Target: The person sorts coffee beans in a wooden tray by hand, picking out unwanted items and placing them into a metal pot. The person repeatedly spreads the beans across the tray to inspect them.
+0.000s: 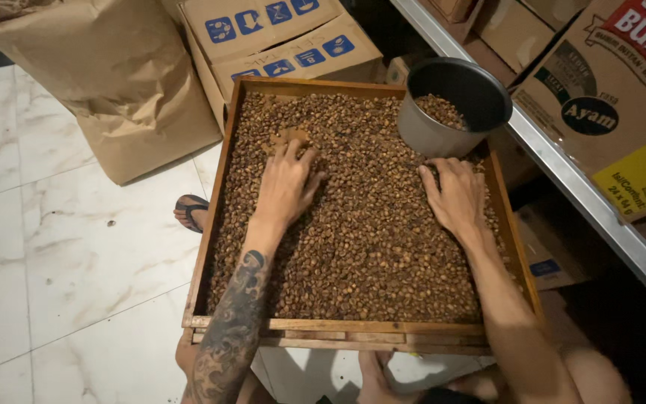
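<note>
A square wooden tray (214,194) sat tilted across the person's lap, filled nearly edge to edge with brown coffee beans (368,239). The left hand (287,183) lay flat on the beans near the upper middle of the tray, fingers spread and fingertips dug lightly into the layer, pinching nothing. The right hand (456,196) rested palm down on the beans toward the tray's right side, fingers loosely apart, likewise gripping nothing. Just beyond the right hand, a grey metal pot (443,135) stood in the tray's far right corner, a small heap of beans inside it. A big brown paper sack (114,82) leaned on the white tiled floor (61,254) to the left, beside cardboard boxes (278,37). One sandalled foot (190,212) showed under the tray's left edge
</note>
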